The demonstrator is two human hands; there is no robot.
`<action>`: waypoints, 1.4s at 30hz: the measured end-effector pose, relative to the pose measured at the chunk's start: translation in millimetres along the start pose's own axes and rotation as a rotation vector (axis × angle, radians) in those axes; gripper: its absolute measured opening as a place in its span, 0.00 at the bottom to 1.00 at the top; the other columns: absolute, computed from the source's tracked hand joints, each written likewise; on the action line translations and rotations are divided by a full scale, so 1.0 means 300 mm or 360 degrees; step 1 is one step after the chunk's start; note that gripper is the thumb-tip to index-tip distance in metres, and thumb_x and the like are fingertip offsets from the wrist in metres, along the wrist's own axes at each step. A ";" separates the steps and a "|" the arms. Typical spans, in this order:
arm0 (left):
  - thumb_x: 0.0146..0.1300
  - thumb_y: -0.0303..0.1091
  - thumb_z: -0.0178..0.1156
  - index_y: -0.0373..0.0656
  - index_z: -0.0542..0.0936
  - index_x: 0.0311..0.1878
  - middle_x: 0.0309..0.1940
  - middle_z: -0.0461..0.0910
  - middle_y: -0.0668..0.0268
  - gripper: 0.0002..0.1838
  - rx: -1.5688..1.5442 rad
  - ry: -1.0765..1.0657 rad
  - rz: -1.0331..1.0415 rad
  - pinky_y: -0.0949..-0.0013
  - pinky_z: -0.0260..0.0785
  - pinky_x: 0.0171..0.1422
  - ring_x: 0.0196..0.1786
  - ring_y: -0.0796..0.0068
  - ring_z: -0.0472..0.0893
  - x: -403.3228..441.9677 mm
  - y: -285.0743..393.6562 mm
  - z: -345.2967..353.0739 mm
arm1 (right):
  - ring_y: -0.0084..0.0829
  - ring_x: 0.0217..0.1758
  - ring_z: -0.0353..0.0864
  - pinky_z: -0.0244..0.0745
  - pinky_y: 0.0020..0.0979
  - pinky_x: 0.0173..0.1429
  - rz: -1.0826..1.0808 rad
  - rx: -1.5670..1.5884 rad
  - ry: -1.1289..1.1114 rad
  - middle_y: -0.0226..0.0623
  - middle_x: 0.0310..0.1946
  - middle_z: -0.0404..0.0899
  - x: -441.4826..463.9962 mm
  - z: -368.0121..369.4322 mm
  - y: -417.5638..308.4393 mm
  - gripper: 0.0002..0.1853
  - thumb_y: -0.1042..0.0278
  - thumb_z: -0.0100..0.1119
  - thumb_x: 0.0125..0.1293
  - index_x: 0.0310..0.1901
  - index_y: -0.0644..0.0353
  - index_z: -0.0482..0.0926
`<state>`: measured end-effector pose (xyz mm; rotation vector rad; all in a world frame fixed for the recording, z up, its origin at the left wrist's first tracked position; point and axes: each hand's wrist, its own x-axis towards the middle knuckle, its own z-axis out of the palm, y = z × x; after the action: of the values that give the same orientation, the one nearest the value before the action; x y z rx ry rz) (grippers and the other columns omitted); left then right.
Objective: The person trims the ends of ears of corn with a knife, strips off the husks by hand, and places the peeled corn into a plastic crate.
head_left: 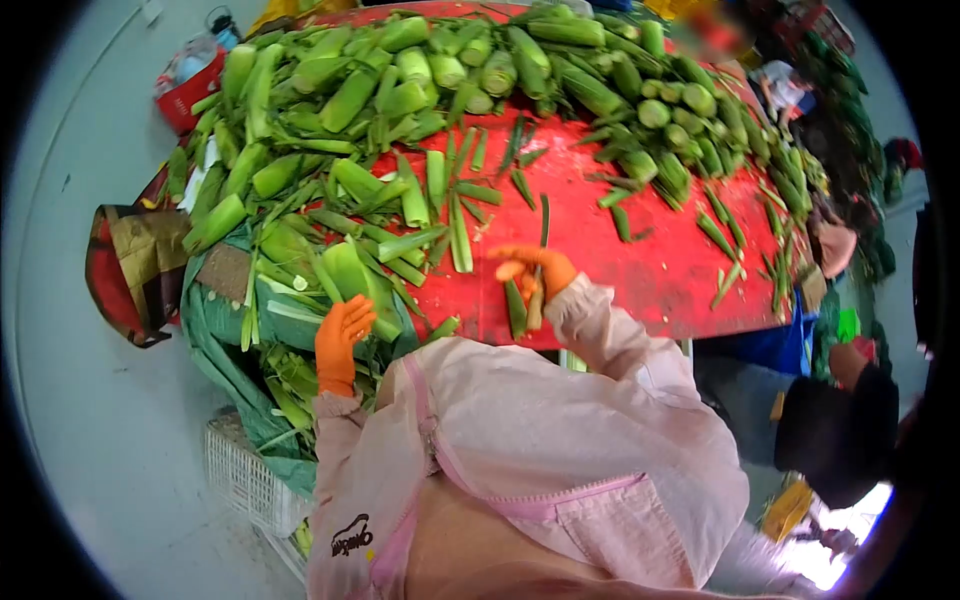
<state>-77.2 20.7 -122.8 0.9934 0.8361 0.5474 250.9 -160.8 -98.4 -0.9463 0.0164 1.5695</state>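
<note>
My left hand (344,340), in an orange glove, has its fingers stretched out and holds nothing. It is beside a thick green corn ear (347,272) and loose husk pieces at the table's near left edge. My right hand (538,268), also gloved in orange, is closed around a knife. The dark narrow knife blade (545,218) points away from me, and its light brown handle (535,308) sticks out below my hand. Next to the handle is a green husk piece (515,308); whether my hand touches it I cannot tell.
Unpeeled corn ears (500,72) are heaped along the far side of the red table (600,270). A heap of corn (690,115) with cut ends stands right. Husk scraps lie scattered. A green sack (225,345) and white crate (245,475) stand left. Other people are at the right.
</note>
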 end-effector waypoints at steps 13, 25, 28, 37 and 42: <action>0.73 0.53 0.48 0.34 0.76 0.60 0.54 0.82 0.56 0.29 -0.0183 0.0824 0.0025 0.66 0.70 0.57 0.53 0.65 0.82 -0.178 -0.019 0.004 | 0.45 0.49 0.83 0.77 0.43 0.53 -0.1181 -0.3101 0.0475 0.43 0.44 0.84 0.951 0.427 -0.761 0.23 0.51 0.62 0.54 0.49 0.52 0.81; 0.74 0.51 0.47 0.34 0.78 0.58 0.51 0.83 0.56 0.27 -0.0048 0.0870 -0.0006 0.68 0.72 0.55 0.50 0.67 0.83 -0.143 0.017 0.081 | 0.45 0.41 0.84 0.79 0.43 0.46 -0.0685 -0.3837 0.0245 0.47 0.33 0.84 1.062 0.485 -0.752 0.31 0.40 0.71 0.45 0.38 0.64 0.84; 0.74 0.52 0.48 0.36 0.78 0.58 0.51 0.83 0.57 0.28 -0.0017 0.0807 0.0024 0.68 0.72 0.55 0.50 0.68 0.83 -0.135 0.024 0.088 | 0.45 0.37 0.85 0.78 0.42 0.43 -0.0497 -0.3489 0.0227 0.49 0.28 0.84 0.961 0.372 -0.686 0.39 0.30 0.72 0.44 0.35 0.69 0.85; 0.73 0.51 0.50 0.36 0.78 0.58 0.52 0.83 0.60 0.27 -0.0018 0.0440 -0.0017 0.69 0.71 0.56 0.50 0.68 0.83 -0.043 0.012 0.087 | 0.28 0.13 0.73 0.66 0.31 0.18 -0.0251 -0.1356 0.0201 0.40 0.26 0.82 0.748 -0.074 -0.199 0.34 0.39 0.75 0.48 0.38 0.70 0.83; 0.70 0.37 0.58 0.37 0.76 0.61 0.55 0.80 0.57 0.21 0.0158 0.0417 0.0385 0.69 0.68 0.64 0.56 0.69 0.80 0.051 0.170 0.186 | 0.24 0.29 0.80 0.73 0.28 0.27 -0.0451 -0.1264 -0.0309 0.35 0.35 0.85 0.440 0.153 -0.032 0.31 0.52 0.76 0.52 0.51 0.68 0.80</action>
<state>-24.4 27.2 -66.8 1.1371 0.9887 0.8639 244.0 -26.6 -137.8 -1.3200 -0.8957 1.3962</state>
